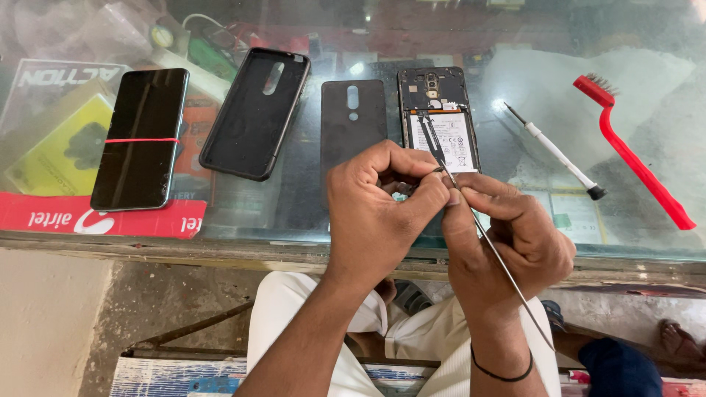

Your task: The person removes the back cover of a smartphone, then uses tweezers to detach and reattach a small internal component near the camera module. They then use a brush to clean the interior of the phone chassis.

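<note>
An opened phone (439,117) lies back-up on the glass counter (309,213), its battery and circuit board exposed. My right hand (507,235) grips long thin metal tweezers (471,213) whose tips reach up over the battery. My left hand (379,202) is curled beside it, fingertips pinching something small and pale at the tweezers; what it is I cannot tell. Both hands hover just in front of the open phone. The phone's dark back cover (353,121) lies to its left.
A black phone case (254,110) and a second phone with a red rubber band (141,136) lie further left. A white-handled screwdriver (559,154) and a red brush (632,151) lie at the right. Packets show under the glass. A sandalled foot (680,342) is below, right.
</note>
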